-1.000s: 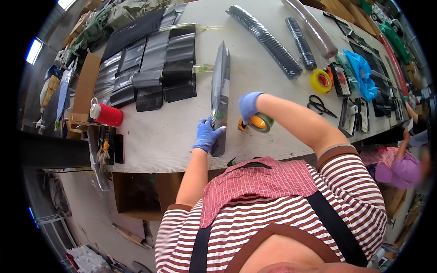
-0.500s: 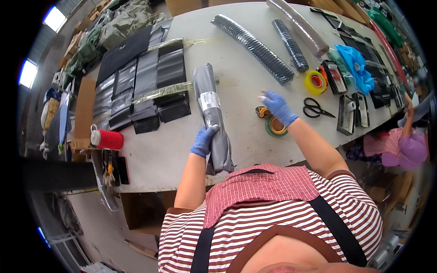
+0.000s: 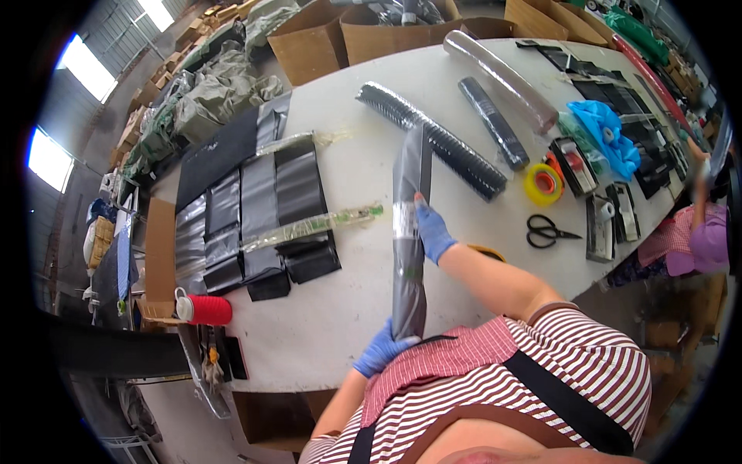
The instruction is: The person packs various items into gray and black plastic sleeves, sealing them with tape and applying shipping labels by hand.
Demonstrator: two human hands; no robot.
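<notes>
A long grey plastic package (image 3: 411,290) with a white label stands nearly lengthwise before me. My right hand (image 3: 435,232), in a blue glove, grips its right edge beside the label. The blue-gloved left hand (image 3: 380,349) holds the package's near end, close against my apron; some of its fingers are hidden. Beyond the package's far end lies a black ribbed roll (image 3: 456,155) in clear film. To the left, flat black and grey plastic bags (image 3: 259,201) are spread on the white table (image 3: 348,294), with strips of clear tape (image 3: 309,228) across them.
Rightward lie black scissors (image 3: 550,232), yellow tape (image 3: 542,184), a blue plastic bag (image 3: 603,131) and small black boxes (image 3: 600,228). A red spool (image 3: 209,309) sits at the left edge. Cardboard boxes (image 3: 309,42) line the far side. Another person (image 3: 696,240) is at far right.
The package has shifted right and turned more upright. My right hand has come from the right onto it near the label, while my left hand has slid down to its near end.
</notes>
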